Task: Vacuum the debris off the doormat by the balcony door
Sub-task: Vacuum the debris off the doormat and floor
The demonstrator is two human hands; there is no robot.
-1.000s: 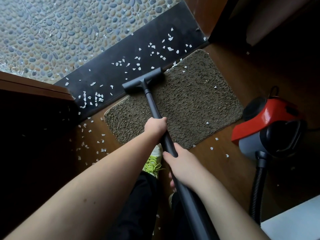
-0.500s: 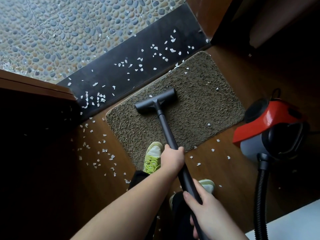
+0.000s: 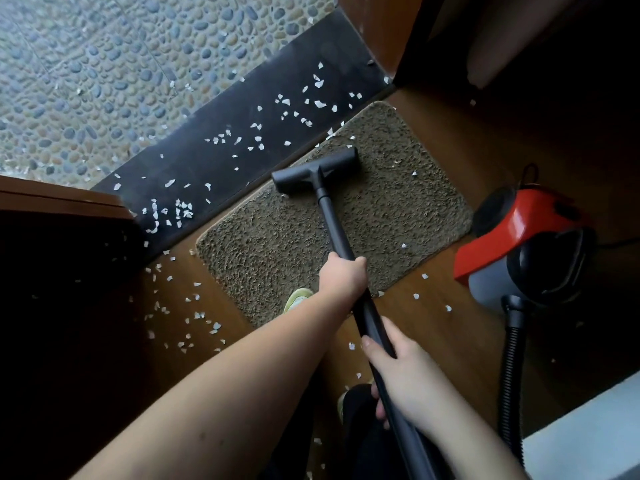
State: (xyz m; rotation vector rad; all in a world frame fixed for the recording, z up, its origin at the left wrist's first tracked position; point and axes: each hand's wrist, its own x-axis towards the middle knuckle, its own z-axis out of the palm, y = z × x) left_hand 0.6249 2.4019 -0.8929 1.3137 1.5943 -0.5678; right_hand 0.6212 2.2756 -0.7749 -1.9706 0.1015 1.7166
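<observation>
A pebble-patterned balcony floor [image 3: 114, 81] fills the upper left of the frame, bordered by a dark stone threshold [image 3: 221, 157] that runs diagonally from lower left toward the upper right. Wooden flooring [image 3: 426, 327] covers the centre and right. The brown doormat [image 3: 391, 216] lies in the middle of the frame, its long edge just beside the threshold. At the right edge stands a red and grey canister vacuum [image 3: 523, 247] with a black ribbed hose [image 3: 510, 368] dropping toward the lower right.

A black vacuum wand [image 3: 334, 223] crosses the doormat from lower centre up to a black floor nozzle [image 3: 315, 170], which sits flat on the mat's upper edge near the threshold. The left hand [image 3: 343, 275] grips the wand mid-length, fingers wrapped tight round the tube above the mat's near edge. The right hand [image 3: 398, 375] holds the wand lower down, in the lower centre of the frame, thumb laid along the tube's top and fingers curled beneath it.

White debris flakes [image 3: 284, 112] are scattered thickly over the threshold and over the wood at the left; only a few remain on the doormat's right part. A yellow-green shoe [image 3: 296, 297] peeks out under the left forearm.
</observation>
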